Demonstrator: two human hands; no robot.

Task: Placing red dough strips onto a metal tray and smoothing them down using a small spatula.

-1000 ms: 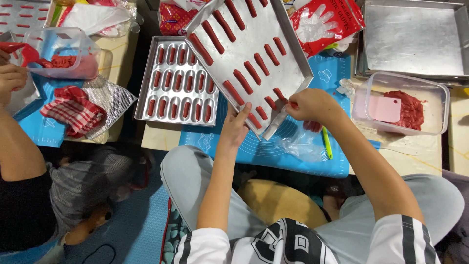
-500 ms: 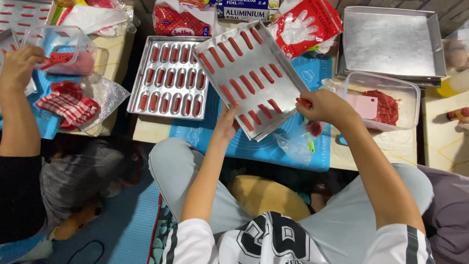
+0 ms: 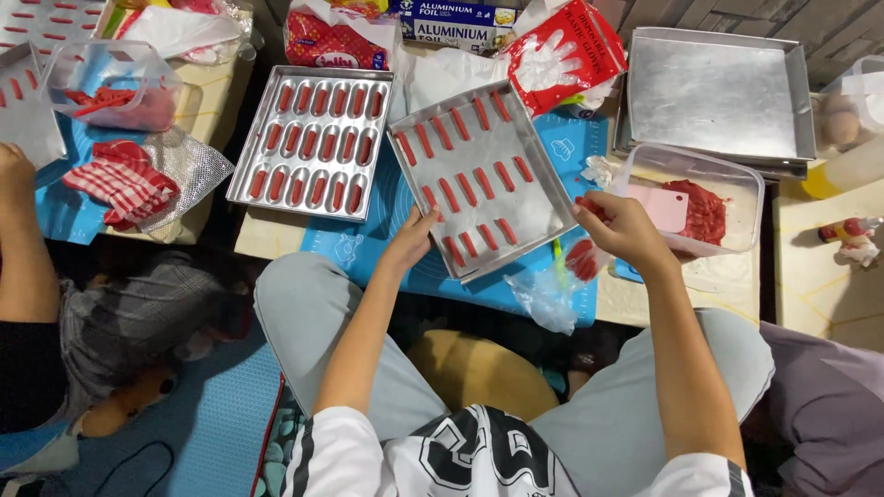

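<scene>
On the blue mat [image 3: 373, 235] at the near edge of the table, a metal tray [image 3: 482, 180] lay turned at an angle, carrying rows of short red strips [image 3: 485, 181]. The left hand [image 3: 415, 236] gripped the tray's near corner, fingers closed on the rim. The right hand [image 3: 622, 226] sat at the tray's right corner, its fingers curled together over something red; whether it clasped the rim could not be told. Just left of this tray, a second metal tray [image 3: 314, 141] lay flat, filled with red strips. Right of the right hand stood a clear plastic tub [image 3: 692, 198] holding red paste and a pink scraper [image 3: 660, 208]. Behind it, toward the far right corner, rested an empty metal tray [image 3: 717, 93]. At the left edge, another person's hand [image 3: 17, 175] was near a red striped cloth [image 3: 121, 182].
</scene>
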